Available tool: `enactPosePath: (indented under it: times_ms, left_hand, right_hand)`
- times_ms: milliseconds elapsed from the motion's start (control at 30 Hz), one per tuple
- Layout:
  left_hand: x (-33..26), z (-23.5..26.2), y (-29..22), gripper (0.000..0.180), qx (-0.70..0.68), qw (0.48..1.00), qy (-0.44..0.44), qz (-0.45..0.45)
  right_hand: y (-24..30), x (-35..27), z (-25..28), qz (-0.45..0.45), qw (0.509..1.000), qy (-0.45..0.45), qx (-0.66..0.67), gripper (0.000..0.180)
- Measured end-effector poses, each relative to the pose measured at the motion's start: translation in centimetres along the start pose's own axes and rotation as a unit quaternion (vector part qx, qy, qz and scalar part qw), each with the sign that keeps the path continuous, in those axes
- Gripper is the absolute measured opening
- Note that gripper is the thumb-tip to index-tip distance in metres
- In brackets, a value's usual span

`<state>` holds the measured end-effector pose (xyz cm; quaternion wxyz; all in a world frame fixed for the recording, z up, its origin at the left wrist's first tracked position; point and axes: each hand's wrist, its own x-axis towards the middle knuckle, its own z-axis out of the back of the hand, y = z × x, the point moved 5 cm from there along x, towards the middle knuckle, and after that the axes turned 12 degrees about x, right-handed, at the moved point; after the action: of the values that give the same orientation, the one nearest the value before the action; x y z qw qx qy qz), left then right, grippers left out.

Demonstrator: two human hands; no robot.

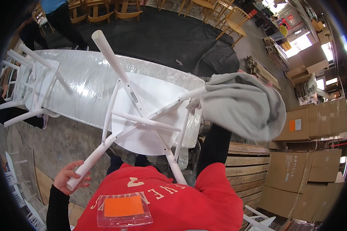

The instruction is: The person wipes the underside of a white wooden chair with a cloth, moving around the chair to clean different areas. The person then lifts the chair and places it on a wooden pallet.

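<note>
A white wooden chair (158,96) lies upside down in front of me, its seat underneath and its legs and stretchers pointing up and outward. My left hand (70,176) is curled round the tip of the near-left leg. A grey cloth (243,106) drapes over the far-right leg and covers its end. My right arm reaches out to the cloth. Only small bits of my right hand (269,84) show at the cloth's far edge; most of it is hidden, and the cloth hangs from it.
The chair rests on a long surface wrapped in clear plastic (81,88). Another upturned white chair (42,82) stands at its left end. Cardboard boxes (285,169) are stacked at right beside wooden slats (246,165). Wooden chairs (235,23) and a person (61,23) are beyond.
</note>
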<state>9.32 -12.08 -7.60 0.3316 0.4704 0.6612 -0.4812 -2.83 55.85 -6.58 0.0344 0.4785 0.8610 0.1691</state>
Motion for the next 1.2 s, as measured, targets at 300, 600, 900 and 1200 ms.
enactPosePath:
  times_ms: [300,600,900,1200]
  left_hand:
    - [-0.2,-0.4,0.1,0.07,-0.005,1.0,-0.021,0.001]
    - [-0.8,-0.4,-0.1,0.07,0.009,0.999,-0.047,0.014]
    - [-0.4,-0.2,0.2,0.07,0.035,0.998,-0.031,0.029]
    - [-0.7,-1.5,-1.5,0.063,0.031,0.999,-0.032,0.021]
  right_hand:
    - [-2.4,-7.1,1.4,0.099,0.931,0.073,-0.345,0.045]
    - [-6.0,-5.2,5.1,0.174,0.867,0.094,-0.458,0.043]
    - [-6.6,-4.9,7.9,0.068,0.881,0.097,-0.458,0.04]
    - [-8.4,-5.9,9.5,0.058,0.848,0.13,-0.511,0.038]
